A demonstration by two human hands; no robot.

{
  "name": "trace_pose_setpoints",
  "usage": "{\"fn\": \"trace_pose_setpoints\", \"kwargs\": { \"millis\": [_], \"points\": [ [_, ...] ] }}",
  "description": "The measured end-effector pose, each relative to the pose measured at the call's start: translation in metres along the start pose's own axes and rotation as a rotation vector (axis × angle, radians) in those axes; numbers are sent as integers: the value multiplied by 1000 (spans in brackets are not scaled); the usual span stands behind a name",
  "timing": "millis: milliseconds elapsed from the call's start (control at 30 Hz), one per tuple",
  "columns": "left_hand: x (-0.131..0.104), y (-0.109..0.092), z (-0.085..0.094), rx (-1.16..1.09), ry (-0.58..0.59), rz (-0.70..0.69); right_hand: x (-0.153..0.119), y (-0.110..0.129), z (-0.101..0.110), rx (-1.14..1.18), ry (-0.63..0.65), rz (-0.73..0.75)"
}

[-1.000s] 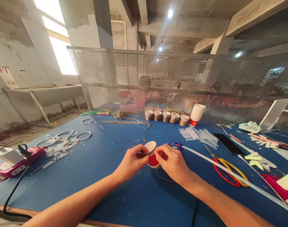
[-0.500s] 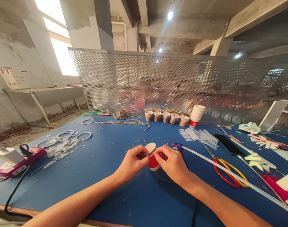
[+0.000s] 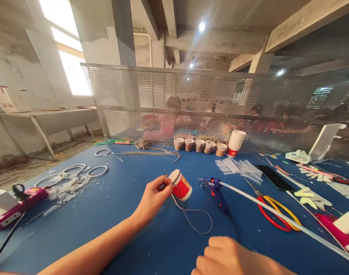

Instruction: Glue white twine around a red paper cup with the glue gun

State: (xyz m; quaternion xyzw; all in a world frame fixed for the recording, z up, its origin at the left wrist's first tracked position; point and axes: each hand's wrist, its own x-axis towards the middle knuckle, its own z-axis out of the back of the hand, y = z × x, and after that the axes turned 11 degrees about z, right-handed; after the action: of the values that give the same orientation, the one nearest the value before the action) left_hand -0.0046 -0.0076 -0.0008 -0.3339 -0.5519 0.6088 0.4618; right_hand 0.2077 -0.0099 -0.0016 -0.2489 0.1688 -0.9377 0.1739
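Note:
My left hand [image 3: 158, 191] pinches the rim of a red and white paper cup [image 3: 185, 189], which tilts above the table. A thin grey cord [image 3: 201, 231] lies against the rim and hangs from it in a loose loop. My right hand [image 3: 222, 258] is low at the bottom edge, away from the cup, with its fingers curled in; whatever they may hold is hidden. Right of the cup lies a blue glue gun [image 3: 216, 191], with a long clear glue stick [image 3: 262, 206] running out of its back toward the lower right.
Red and yellow handled scissors [image 3: 274, 214] and a phone [image 3: 274, 177] lie at right, near clear strips [image 3: 240, 170]. Several cord-wrapped cups [image 3: 199, 145] and a cup stack [image 3: 236, 141] stand at the back. White rings [image 3: 97, 171], scraps and a pink power strip [image 3: 25, 206] are left.
My right hand has left the cup and dropped toward the lower edge. The cup, still in my left hand, has turned to show its red side, and the cord loop hangs free.

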Motion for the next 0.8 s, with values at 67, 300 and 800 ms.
{"fn": "trace_pose_setpoints", "kwargs": {
  "millis": [67,300,800],
  "points": [
    [0,-3,1,-1,-13,-3,-24,-8,5,26,37,-156],
    [1,-4,4,-7,14,-3,-103,-37,3,-40,132,-810],
    [11,9,5,30,30,36,-64,-86,-42,417,-81,-1324]
  ]
}}
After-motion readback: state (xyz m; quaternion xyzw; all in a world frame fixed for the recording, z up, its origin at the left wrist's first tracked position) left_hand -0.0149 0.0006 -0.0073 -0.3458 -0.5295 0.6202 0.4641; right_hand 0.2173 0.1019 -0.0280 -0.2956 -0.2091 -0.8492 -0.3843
